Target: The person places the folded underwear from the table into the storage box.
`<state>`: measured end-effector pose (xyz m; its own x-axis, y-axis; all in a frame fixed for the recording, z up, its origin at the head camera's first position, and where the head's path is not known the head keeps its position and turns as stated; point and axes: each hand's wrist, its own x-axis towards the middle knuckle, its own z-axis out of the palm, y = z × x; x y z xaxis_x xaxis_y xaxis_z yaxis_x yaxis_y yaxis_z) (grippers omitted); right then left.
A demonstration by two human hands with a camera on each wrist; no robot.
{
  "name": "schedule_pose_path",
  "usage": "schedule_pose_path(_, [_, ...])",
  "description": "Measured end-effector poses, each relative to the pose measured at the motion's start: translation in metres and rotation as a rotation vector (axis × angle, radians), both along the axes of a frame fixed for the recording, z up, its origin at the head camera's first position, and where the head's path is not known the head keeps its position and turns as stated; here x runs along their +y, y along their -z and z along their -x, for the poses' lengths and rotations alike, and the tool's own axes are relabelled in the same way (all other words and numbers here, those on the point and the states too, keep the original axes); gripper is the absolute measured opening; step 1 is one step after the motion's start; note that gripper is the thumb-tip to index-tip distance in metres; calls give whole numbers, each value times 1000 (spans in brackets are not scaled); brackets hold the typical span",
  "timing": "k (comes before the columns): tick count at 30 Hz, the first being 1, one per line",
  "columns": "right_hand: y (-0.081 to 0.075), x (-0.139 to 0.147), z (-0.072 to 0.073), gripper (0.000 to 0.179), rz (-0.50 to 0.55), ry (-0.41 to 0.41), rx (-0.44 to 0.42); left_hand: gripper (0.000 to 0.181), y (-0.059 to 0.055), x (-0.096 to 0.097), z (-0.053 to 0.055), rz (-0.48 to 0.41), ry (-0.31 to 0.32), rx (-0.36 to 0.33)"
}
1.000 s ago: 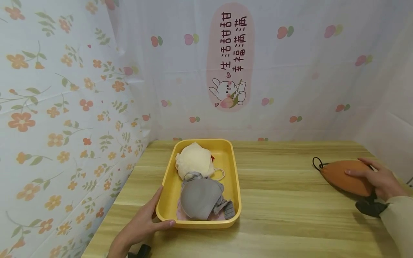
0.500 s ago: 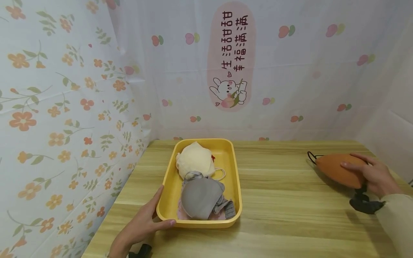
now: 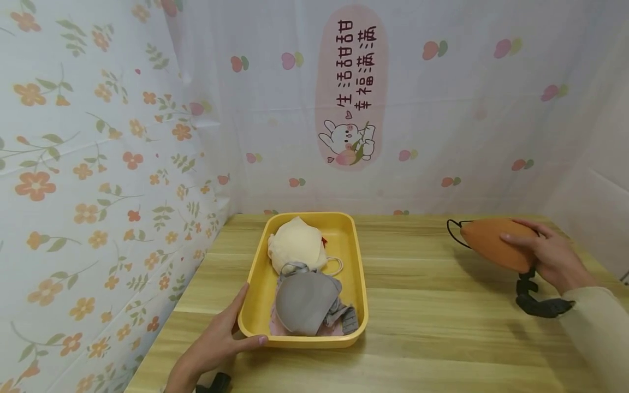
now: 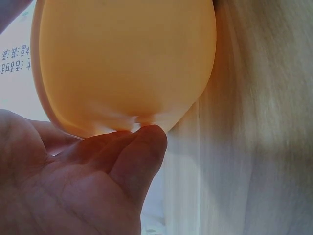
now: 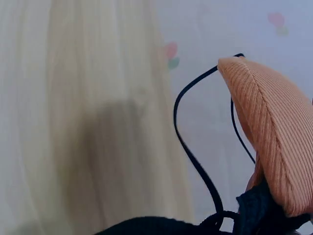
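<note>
At the right of the head view, my right hand (image 3: 557,256) holds an orange ribbed bra (image 3: 491,243) with black straps, its thumb on top and fingers on the far side. The bra hangs above the table; in the right wrist view its black strap (image 5: 181,112) loops out. My left hand (image 3: 216,346) holds the near left corner of a yellow basin (image 3: 362,278), thumb against the front wall and fingers along the left side. Inside lie a grey bra (image 3: 301,303), folded, and a cream garment (image 3: 297,245) behind it, cup-shaped, with a pale cord loop.
The wooden table (image 3: 417,311) runs back to a printed white curtain (image 3: 275,109). A flowered curtain (image 3: 108,180) borders the left side and a plain pale one (image 3: 597,180) the right. Something pink shows under the grey bra in the basin.
My right hand has carried the orange bra left and upward, away from the table's right edge. The left hand, the basin and its contents have stayed in place.
</note>
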<state>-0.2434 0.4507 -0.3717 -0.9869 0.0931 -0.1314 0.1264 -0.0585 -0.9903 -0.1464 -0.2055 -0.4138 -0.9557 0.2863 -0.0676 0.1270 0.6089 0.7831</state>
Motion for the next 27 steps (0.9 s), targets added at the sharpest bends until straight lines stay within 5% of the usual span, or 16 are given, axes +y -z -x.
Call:
schedule_pose_path(18, [-45,-82,-1,63,66,-154,149,112,1,0,0,-32,6,-19])
schedule_pose_path(27, [-58,-113,-5,62,37,-179,140,112,0,1,0,-18,5,-10])
